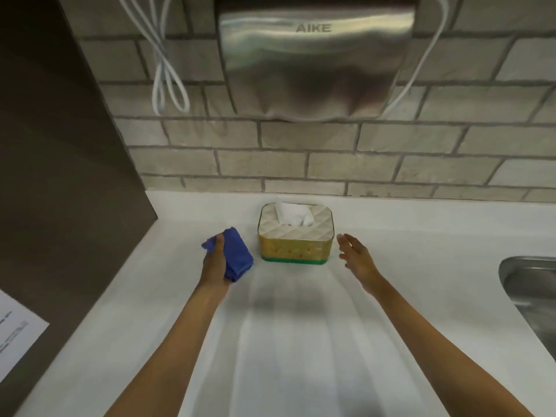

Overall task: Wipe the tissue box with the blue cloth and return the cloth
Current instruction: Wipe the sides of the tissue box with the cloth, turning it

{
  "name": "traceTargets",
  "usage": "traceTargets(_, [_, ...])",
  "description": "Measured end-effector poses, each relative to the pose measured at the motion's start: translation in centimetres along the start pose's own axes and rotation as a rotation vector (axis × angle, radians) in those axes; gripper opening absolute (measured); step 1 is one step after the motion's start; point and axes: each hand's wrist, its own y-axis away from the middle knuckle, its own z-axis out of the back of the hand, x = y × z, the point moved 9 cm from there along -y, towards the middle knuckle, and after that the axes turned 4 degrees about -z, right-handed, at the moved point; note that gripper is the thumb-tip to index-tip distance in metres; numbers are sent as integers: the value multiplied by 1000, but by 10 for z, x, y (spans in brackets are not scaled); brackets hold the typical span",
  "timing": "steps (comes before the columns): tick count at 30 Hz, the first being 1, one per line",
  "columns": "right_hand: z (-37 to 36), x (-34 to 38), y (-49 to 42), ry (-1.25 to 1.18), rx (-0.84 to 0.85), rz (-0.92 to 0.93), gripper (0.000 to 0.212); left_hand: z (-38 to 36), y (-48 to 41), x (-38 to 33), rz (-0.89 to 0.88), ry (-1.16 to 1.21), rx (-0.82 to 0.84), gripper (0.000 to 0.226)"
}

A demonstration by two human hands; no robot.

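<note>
A tissue box [296, 246] with a white quilted lid, yellow sides and a green base stands on the white counter [301, 341] near the back wall, a white tissue sticking out of its top. My left hand [214, 261] grips a folded blue cloth [237, 254] just left of the box, a small gap between cloth and box. My right hand [355, 255] hovers to the right of the box with its fingers spread, holding nothing and not touching the box.
A steel hand dryer [316, 58] hangs on the brick wall above the box, with white cables [168, 82] looping beside it. A steel sink [529, 293] is set in the counter at right. A dark panel [60, 176] borders the left side.
</note>
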Motion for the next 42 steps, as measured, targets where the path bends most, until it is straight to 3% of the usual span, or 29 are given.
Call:
traceTargets(2, [-5, 0, -11, -7, 30, 0, 59, -10, -18, -7, -68, -94, -51, 43])
traceTargets(5, [-10, -5, -23, -29, 37, 5, 58, -23, -37, -8, -88, -278, -159, 50])
traceTargets(10, [-19, -4, -29, -40, 70, 113, 42, -50, -49, 1, -157, -429, -122, 43])
traceTargets(17, [-18, -9, -27, -44, 6, 146, 39, -60, -46, 3, -199, -534, -141, 45])
traceTargets(32, [24, -51, 85, -25, -92, 111, 49, -26, 61, 24, -208, -754, -92, 26])
traceTargets(42, [36, -56, 143, -12, -84, 130, 52, -18, 113, 11, -203, -870, -39, 38])
